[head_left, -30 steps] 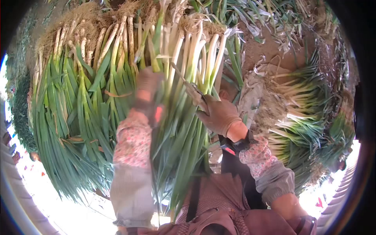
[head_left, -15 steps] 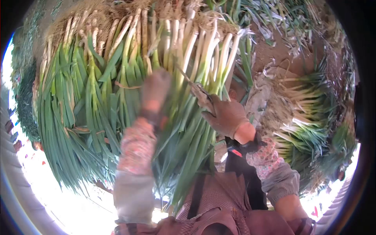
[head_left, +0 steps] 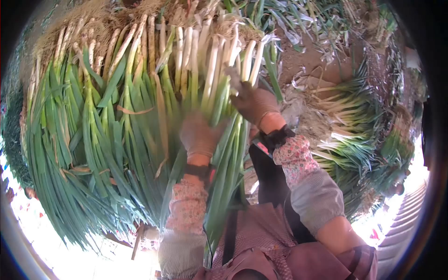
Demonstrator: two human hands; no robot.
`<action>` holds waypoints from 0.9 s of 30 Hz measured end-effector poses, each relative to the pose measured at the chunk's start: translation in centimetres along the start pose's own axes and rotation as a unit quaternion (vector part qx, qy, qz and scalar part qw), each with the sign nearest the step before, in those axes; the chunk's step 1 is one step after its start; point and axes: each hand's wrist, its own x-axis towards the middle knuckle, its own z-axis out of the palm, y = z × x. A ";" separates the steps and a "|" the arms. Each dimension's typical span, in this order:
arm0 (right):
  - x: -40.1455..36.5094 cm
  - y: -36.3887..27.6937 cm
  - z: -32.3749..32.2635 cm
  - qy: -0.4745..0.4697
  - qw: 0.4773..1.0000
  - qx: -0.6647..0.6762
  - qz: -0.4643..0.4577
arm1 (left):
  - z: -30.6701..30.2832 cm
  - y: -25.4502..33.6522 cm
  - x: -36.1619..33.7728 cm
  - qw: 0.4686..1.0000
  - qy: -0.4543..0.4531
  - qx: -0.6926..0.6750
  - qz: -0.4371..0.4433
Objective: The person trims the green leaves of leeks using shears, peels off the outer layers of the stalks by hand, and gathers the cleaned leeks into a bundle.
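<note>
The onions point(head_left: 128, 105) lie side by side in a broad heap before the person, filling the left and middle of the view. Their pale stalks and tangled roots point(head_left: 102, 30) point away from the body, and the green leaves point(head_left: 88, 158) trail back toward it. A dry leaf point(head_left: 161, 123) runs down among them, left of the hands.

The left hand point(head_left: 199, 134), gloved and blurred, is over the leaves at the near right part of the heap — I cannot tell whether its fingers are clamped on any of them. The right hand point(head_left: 256, 105), also gloved, is just beyond it to the right, by the pale stalks at the heap's right end. Its fingers are closed around a tool point(head_left: 233, 77), which points up and left over the stalks, too smeared to make out its shape.

Each wrist wears a dark band point(head_left: 277, 136), with a floral sleeve point(head_left: 296, 158) below it. To the right, a second pile point(head_left: 357, 123) of thinner onions lies well apart from the tool, with bare soil point(head_left: 298, 58) beyond. A dark red apron point(head_left: 261, 228) covers the person's front.
</note>
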 end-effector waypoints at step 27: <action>-1.8 -3.8 0.5 -0.051 0.996 0.023 -0.067 | -6.6 -6.3 4.1 0.963 0.221 0.152 0.035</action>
